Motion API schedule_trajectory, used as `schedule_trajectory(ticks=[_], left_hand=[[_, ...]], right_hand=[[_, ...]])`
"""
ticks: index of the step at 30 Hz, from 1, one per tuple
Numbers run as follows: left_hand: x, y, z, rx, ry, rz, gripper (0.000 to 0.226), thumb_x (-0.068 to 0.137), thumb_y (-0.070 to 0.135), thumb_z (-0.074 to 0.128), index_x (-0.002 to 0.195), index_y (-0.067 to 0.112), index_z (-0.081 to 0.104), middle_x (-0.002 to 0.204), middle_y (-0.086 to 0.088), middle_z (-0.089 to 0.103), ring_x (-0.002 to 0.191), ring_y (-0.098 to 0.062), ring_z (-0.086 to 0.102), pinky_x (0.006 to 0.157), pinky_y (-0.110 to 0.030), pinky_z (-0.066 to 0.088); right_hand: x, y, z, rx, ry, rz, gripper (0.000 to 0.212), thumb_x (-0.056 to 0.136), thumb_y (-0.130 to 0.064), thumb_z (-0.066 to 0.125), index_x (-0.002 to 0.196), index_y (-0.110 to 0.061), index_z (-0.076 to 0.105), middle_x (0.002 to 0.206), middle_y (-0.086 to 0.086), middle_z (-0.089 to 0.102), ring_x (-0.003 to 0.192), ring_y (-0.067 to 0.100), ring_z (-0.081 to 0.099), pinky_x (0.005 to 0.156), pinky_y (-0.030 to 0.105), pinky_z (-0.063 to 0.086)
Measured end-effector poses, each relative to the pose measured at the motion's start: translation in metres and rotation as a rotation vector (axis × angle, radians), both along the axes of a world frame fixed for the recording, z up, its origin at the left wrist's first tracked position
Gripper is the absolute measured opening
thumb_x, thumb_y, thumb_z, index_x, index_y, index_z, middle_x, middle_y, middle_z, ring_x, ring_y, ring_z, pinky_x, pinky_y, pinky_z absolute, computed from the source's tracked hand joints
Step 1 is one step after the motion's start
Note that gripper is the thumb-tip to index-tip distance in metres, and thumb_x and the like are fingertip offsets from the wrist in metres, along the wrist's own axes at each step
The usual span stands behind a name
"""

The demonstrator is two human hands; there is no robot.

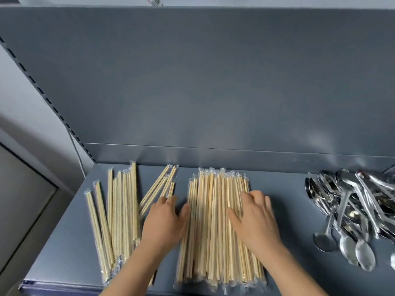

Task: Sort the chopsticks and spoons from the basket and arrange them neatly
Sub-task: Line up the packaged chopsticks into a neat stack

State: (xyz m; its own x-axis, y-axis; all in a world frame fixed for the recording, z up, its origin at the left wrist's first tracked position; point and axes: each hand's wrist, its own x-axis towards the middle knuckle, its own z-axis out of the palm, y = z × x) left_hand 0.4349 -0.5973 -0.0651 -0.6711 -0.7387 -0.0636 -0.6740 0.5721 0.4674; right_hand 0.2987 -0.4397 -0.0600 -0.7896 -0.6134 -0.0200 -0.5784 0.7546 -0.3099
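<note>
The person's right grip (257, 221) lies flat, fingers straight and spread, on the wide row of pale wooden chopsticks in clear plastic sleeves (211, 210), holding nothing. The left grip (165, 221) is just left of that row, also flat and open, its thumb against the row's edge and its fingertips on a few slanted wrapped chopsticks (159, 185). Further left of this grip lies a looser group of wrapped chopsticks (121, 210). Well right of the right grip, shiny steel spoons (352, 210) are heaped on the grey metal shelf (295, 221).
</note>
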Motion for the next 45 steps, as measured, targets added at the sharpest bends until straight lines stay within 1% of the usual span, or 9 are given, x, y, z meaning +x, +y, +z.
schedule_trajectory(ticks=[8, 15, 19, 22, 23, 28, 34, 39, 45], left_hand=[[0.068, -0.089, 0.015, -0.128, -0.207, 0.297, 0.060, 0.085, 0.062, 0.051, 0.115, 0.011, 0.049, 0.117, -0.011, 0.053, 0.105, -0.031, 0.053, 0.079, -0.038, 0.046], [0.101, -0.140, 0.002, 0.013, -0.364, 0.293, 0.072, 0.084, 0.063, 0.049, 0.124, 0.004, 0.045, 0.123, -0.017, 0.047, 0.104, -0.032, 0.056, 0.085, -0.037, 0.048], [0.076, -0.139, 0.000, 0.116, -0.142, 0.122, 0.060, 0.084, 0.058, 0.058, 0.115, 0.007, 0.048, 0.119, -0.012, 0.050, 0.098, -0.029, 0.057, 0.075, -0.031, 0.043], [0.055, -0.135, 0.001, 0.175, -0.065, 0.020, 0.067, 0.072, 0.061, 0.070, 0.107, 0.008, 0.052, 0.109, -0.009, 0.058, 0.096, -0.025, 0.059, 0.074, -0.029, 0.044], [0.050, -0.132, 0.001, 0.211, -0.047, -0.005, 0.068, 0.067, 0.060, 0.075, 0.103, 0.008, 0.054, 0.104, -0.008, 0.060, 0.093, -0.024, 0.060, 0.071, -0.029, 0.044], [0.036, -0.116, -0.003, 0.186, -0.104, -0.113, 0.057, 0.062, 0.043, 0.080, 0.096, 0.010, 0.049, 0.100, -0.007, 0.058, 0.096, -0.023, 0.055, 0.067, -0.024, 0.036], [0.032, -0.116, 0.000, 0.133, -0.220, -0.154, 0.029, 0.070, 0.016, 0.069, 0.083, 0.014, 0.043, 0.091, -0.005, 0.056, 0.086, -0.026, 0.062, 0.060, -0.027, 0.042], [0.028, -0.113, -0.006, 0.028, -0.276, -0.210, 0.027, 0.079, 0.011, 0.062, 0.104, 0.011, 0.051, 0.105, -0.007, 0.062, 0.094, -0.026, 0.062, 0.064, -0.027, 0.043], [0.034, -0.128, 0.002, 0.182, -0.162, -0.205, 0.022, 0.071, 0.023, 0.065, 0.080, 0.016, 0.045, 0.079, 0.002, 0.054, 0.076, -0.023, 0.058, 0.056, -0.024, 0.039]], right_hand=[[0.064, -0.085, 0.009, -0.089, -0.188, 0.174, 0.048, 0.096, -0.044, 0.047, 0.132, -0.012, 0.053, 0.127, 0.002, 0.054, 0.119, 0.020, 0.049, 0.102, 0.034, 0.042], [0.100, -0.142, -0.004, 0.026, -0.259, 0.047, 0.033, 0.091, -0.038, 0.059, 0.069, -0.019, 0.043, 0.076, 0.000, 0.049, 0.061, 0.017, 0.048, 0.045, 0.025, 0.027], [0.098, -0.160, -0.006, -0.183, -0.592, -0.116, 0.033, 0.093, -0.016, 0.047, 0.061, -0.014, 0.038, 0.060, 0.002, 0.042, 0.053, 0.017, 0.038, 0.054, 0.025, 0.030], [0.099, -0.169, 0.003, -0.489, -0.980, -0.306, 0.019, 0.094, -0.004, 0.039, 0.087, -0.018, 0.029, 0.093, -0.002, 0.033, 0.079, 0.014, 0.036, 0.072, 0.035, 0.048], [0.099, -0.171, 0.006, -0.555, -1.085, -0.384, 0.024, 0.096, -0.004, 0.041, 0.104, 0.018, 0.039, 0.116, 0.031, 0.055, 0.112, 0.042, 0.056, 0.081, 0.039, 0.053], [0.100, -0.167, 0.010, -0.708, -1.350, -0.486, 0.027, 0.101, -0.015, 0.042, 0.120, -0.001, 0.056, 0.113, 0.017, 0.065, 0.103, 0.028, 0.063, 0.093, 0.039, 0.050], [0.096, -0.171, 0.007, -0.623, -1.134, -0.425, 0.019, 0.096, -0.012, 0.053, 0.108, -0.006, 0.066, 0.106, 0.011, 0.069, 0.102, 0.020, 0.063, 0.091, 0.027, 0.048], [0.092, -0.168, 0.008, -0.666, -1.173, -0.444, 0.017, 0.096, -0.007, 0.048, 0.094, -0.007, 0.065, 0.096, 0.009, 0.067, 0.092, 0.018, 0.062, 0.091, 0.030, 0.049], [0.087, -0.165, 0.021, -0.761, -1.091, -0.369, 0.010, 0.100, -0.020, 0.050, 0.106, -0.015, 0.056, 0.110, 0.007, 0.062, 0.107, 0.021, 0.061, 0.098, 0.032, 0.049]])
